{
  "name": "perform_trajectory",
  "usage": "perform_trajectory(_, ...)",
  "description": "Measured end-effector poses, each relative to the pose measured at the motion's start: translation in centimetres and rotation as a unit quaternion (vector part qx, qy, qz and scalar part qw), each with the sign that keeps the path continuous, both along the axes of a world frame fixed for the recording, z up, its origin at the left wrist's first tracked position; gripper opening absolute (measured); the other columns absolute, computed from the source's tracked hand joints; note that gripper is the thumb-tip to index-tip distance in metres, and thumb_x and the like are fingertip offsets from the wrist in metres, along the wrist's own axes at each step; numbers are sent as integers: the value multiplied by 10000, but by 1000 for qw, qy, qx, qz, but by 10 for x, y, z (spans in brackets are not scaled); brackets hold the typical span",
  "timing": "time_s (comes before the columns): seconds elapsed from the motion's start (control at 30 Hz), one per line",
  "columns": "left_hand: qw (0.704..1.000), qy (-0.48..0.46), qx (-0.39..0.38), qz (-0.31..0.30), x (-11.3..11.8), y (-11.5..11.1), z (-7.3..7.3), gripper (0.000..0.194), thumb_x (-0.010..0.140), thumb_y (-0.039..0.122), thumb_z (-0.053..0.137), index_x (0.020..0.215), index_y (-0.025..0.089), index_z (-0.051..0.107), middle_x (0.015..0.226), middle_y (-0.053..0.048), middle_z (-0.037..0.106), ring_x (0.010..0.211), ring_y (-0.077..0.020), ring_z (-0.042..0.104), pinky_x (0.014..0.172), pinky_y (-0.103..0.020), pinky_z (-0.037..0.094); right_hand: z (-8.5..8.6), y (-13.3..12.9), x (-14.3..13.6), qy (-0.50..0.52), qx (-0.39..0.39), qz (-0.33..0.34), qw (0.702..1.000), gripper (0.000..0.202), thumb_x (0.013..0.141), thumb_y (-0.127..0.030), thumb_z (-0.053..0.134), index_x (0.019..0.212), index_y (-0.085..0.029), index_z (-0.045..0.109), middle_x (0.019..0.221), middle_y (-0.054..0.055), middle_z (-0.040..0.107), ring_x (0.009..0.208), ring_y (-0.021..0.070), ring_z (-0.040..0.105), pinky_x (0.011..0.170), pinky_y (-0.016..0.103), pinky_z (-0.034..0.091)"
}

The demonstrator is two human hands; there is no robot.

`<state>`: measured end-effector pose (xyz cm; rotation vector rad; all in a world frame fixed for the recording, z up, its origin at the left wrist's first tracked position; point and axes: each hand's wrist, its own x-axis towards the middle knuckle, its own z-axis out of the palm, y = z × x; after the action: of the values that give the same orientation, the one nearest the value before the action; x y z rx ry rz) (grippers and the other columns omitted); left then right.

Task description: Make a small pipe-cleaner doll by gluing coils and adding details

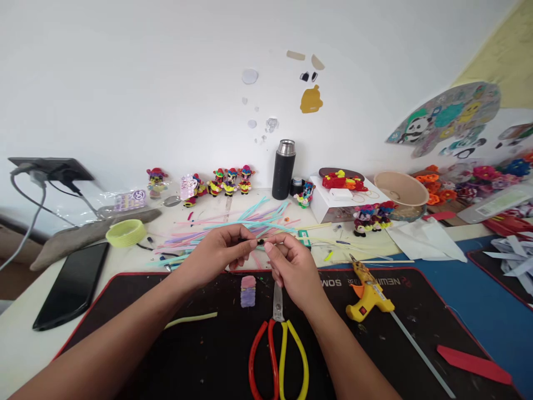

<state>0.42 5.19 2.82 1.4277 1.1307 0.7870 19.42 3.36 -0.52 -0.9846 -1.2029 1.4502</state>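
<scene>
Between the fingertips of both hands is a short black pipe cleaner [261, 241], mostly covered by the fingers. My left hand [225, 248] pinches one end and my right hand [293, 268] pinches the other, just above the far edge of the black mat [179, 361]. A small pink and purple fuzzy block [248, 292] lies on the mat below them. Scissors [278, 322] with one red and one yellow handle rest under my right hand, their tips hidden by it. Behind the hands, pastel pipe cleaners [266, 216] are spread in a loose pile.
A yellow glue gun [368, 294] lies right, a red strip [474, 364] beyond it. A phone [73, 289] and yellow-green coil [125, 232] are left. A black flask [283, 172], several fuzzy figures [231, 182] and a white box [333, 203] stand along the wall.
</scene>
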Motion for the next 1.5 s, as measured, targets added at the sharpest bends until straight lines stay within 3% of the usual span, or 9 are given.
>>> perform_trajectory(0.73,999,35,7,-23,2,-4,5,330,868,491,716,882,166,659,650,42,553,585,-115,479,553,-239,370,-1,-1,-2,-14,-6,3,1000,256,885,-454,725,877,-229,602,504,-132,413,352,75,331,347,203,263)
perform_trajectory(1.0,999,4,-42,-15,0,0,4,413,824,557,762,892,161,670,627,29,586,559,-121,512,527,-236,375,-6,-1,-1,-69,24,-11,997,187,912,-389,662,837,-239,579,516,-130,365,386,87,309,407,231,230)
perform_trajectory(1.27,996,76,43,-21,-1,-4,8,340,892,514,688,895,174,704,663,11,622,611,-139,535,559,-243,413,-5,-4,-2,-163,89,-16,982,113,910,-280,639,816,-230,600,541,-111,361,491,112,325,494,245,240)
perform_trajectory(1.5,997,67,43,-15,-2,-3,9,336,896,521,688,892,185,692,651,23,608,585,-134,522,544,-236,387,-7,-2,-3,-73,26,-10,997,174,924,-393,671,873,-240,608,524,-122,391,403,95,328,422,231,235)
